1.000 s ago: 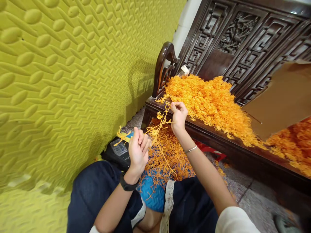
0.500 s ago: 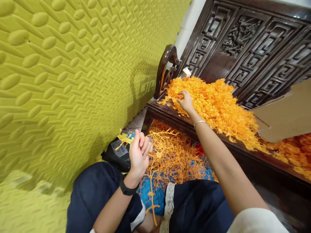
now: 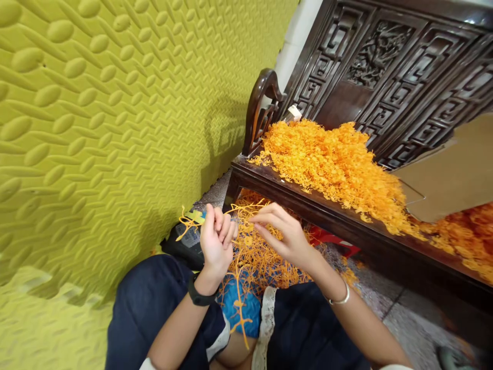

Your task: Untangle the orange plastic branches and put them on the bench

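My left hand (image 3: 216,241) is closed round a thin orange plastic branch (image 3: 239,288) that hangs down over my lap. My right hand (image 3: 283,234) is beside it, fingers pinching at the same branch near its top. Under both hands lies a tangle of bare orange stems (image 3: 265,257) on a blue basket (image 3: 241,308). A large heap of small orange plastic flowers (image 3: 335,164) covers the seat of the dark wooden bench (image 3: 292,200) just beyond my hands.
A yellow-green embossed foam wall (image 3: 96,128) rises at my left. A brown cardboard sheet (image 3: 447,174) leans on the bench at the right. A black object (image 3: 187,246) sits on the floor by my left knee. Grey stone floor (image 3: 404,318) shows at lower right.
My right hand went out to the flower heap on the bench, then came back down to the branch in my left hand. The left hand has hardly moved.
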Available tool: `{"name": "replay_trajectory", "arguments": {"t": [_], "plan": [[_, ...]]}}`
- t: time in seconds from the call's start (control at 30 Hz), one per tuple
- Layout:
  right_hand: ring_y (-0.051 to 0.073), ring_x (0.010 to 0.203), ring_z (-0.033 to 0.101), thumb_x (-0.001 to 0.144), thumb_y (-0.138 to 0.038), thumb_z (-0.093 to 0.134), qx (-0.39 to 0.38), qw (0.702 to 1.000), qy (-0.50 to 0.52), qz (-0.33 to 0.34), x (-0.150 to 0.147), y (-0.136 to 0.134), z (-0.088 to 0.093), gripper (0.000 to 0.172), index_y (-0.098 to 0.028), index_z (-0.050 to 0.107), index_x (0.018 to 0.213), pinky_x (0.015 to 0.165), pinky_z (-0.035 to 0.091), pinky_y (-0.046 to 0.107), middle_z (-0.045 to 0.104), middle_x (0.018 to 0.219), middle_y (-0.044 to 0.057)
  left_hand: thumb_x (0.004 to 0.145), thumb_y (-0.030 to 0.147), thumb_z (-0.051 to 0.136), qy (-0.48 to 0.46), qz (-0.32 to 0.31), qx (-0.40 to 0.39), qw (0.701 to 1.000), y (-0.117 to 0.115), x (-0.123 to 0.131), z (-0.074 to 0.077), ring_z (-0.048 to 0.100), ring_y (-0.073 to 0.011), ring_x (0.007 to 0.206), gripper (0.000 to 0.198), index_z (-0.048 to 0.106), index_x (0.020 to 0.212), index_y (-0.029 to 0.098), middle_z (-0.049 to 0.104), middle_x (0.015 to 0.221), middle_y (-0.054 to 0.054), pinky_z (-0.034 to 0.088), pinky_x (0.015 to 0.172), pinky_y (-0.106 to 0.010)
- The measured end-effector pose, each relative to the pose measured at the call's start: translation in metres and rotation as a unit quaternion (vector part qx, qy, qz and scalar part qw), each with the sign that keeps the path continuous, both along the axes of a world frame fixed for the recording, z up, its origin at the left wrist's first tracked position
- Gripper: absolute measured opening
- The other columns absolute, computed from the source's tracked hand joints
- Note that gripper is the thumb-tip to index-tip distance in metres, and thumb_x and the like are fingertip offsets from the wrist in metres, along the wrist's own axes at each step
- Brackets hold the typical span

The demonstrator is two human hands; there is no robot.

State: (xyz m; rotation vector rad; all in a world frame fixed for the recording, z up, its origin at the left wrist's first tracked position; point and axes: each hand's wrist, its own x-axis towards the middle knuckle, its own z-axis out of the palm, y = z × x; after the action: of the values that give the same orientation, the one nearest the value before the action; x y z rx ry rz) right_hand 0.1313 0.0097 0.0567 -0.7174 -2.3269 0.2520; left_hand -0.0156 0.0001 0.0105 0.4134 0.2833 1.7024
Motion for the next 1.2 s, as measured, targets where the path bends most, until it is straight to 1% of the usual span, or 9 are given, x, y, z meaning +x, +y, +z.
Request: {"name": "replay_trajectory", "arguments": {"t": [0.13,0.3,0.4,0.5,0.67,0.87,0.97,1.1,1.2], "plan": [[0.019,0.081,0.047,0.091,-0.019,0.044,0.058,0.982,-0.181,-0.010,0.003,-0.004,0.001,0.022,-0.021,0.058,0.107,0.069,0.041,0.033,0.051,0.090,0.008,0.096,0.036,0.031,0.012,-0.026,0.010,1.000,-0.005,0.007,0.000,0.017,-0.0050,0.028,0.049,0.035,0.051,0.017,0.025,0.035,0.008,0.024,0.039,-0.021],[0.018,0.073,0.041,0.089,-0.013,0.044,0.078,0.956,-0.277,-0.053,0.011,-0.005,0.000,0.018,-0.017,0.061,0.085,0.063,0.035,0.031,0.049,0.080,0.007,0.097,0.033,0.027,0.016,-0.040,0.015,0.999,-0.007,0.010,0.001,0.015,-0.0046,0.028,0.050,0.035,0.051,0.017,0.023,0.035,0.008,0.021,0.039,-0.021],[0.017,0.076,0.046,0.089,-0.017,0.048,-0.010,0.985,-0.169,-0.025,0.018,-0.007,-0.001,0.014,-0.018,0.060,0.081,0.067,0.038,0.031,0.053,0.083,0.006,0.097,0.034,0.028,0.018,-0.057,0.014,0.998,-0.006,0.009,0.001,0.015,-0.0042,0.028,0.050,0.035,0.051,0.017,0.023,0.035,0.008,0.021,0.039,-0.020],[0.015,0.074,0.051,0.086,-0.022,0.055,-0.162,0.983,0.081,-0.001,0.026,-0.005,-0.004,0.008,-0.020,0.059,0.080,0.068,0.042,0.029,0.055,0.080,0.003,0.097,0.034,0.027,0.014,-0.076,0.011,0.997,-0.004,0.009,0.001,0.013,-0.0043,0.027,0.051,0.035,0.050,0.017,0.022,0.035,0.009,0.021,0.038,-0.020],[0.011,0.061,0.046,0.077,-0.031,0.067,-0.318,0.833,0.453,-0.002,0.038,0.003,-0.007,0.012,-0.022,0.059,0.074,0.056,0.040,0.025,0.051,0.074,0.000,0.097,0.034,0.025,0.003,-0.098,0.006,0.995,-0.006,0.010,0.000,0.011,-0.0043,0.027,0.051,0.034,0.050,0.017,0.021,0.034,0.009,0.022,0.037,-0.019],[0.009,0.056,0.039,0.068,-0.027,0.075,-0.349,0.722,0.596,0.042,0.032,0.015,-0.015,0.020,-0.023,0.055,0.069,0.053,0.038,0.021,0.041,0.066,-0.004,0.097,0.034,0.026,0.011,-0.136,-0.020,0.990,-0.012,0.024,0.000,0.012,-0.0034,0.027,0.051,0.035,0.050,0.017,0.021,0.034,0.009,0.025,0.038,-0.017],[0.009,0.056,0.038,0.071,-0.029,0.072,-0.296,0.729,0.616,0.031,0.049,0.025,-0.011,0.018,-0.024,0.055,0.070,0.052,0.037,0.023,0.041,0.066,-0.003,0.097,0.033,0.027,0.009,-0.137,-0.033,0.990,-0.012,0.024,0.001,0.011,-0.0037,0.027,0.051,0.035,0.050,0.017,0.021,0.034,0.009,0.022,0.036,-0.017],[0.008,0.057,0.042,0.072,-0.025,0.068,0.019,0.758,0.650,-0.060,0.106,0.046,0.017,0.015,-0.023,0.053,0.070,0.054,0.036,0.024,0.045,0.070,-0.003,0.097,0.031,0.029,-0.003,-0.094,-0.036,0.995,-0.008,0.009,0.005,0.010,-0.0047,0.027,0.050,0.035,0.049,0.017,0.022,0.034,0.008,0.014,0.033,-0.020],[0.010,0.060,0.049,0.069,-0.024,0.069,0.110,0.784,0.593,-0.144,0.132,0.068,0.041,0.020,-0.023,0.053,0.082,0.054,0.036,0.024,0.051,0.072,-0.002,0.097,0.030,0.028,-0.004,-0.039,-0.025,0.999,-0.004,-0.001,0.007,0.012,-0.0048,0.026,0.051,0.035,0.048,0.017,0.024,0.033,0.008,0.015,0.034,-0.021]]}}
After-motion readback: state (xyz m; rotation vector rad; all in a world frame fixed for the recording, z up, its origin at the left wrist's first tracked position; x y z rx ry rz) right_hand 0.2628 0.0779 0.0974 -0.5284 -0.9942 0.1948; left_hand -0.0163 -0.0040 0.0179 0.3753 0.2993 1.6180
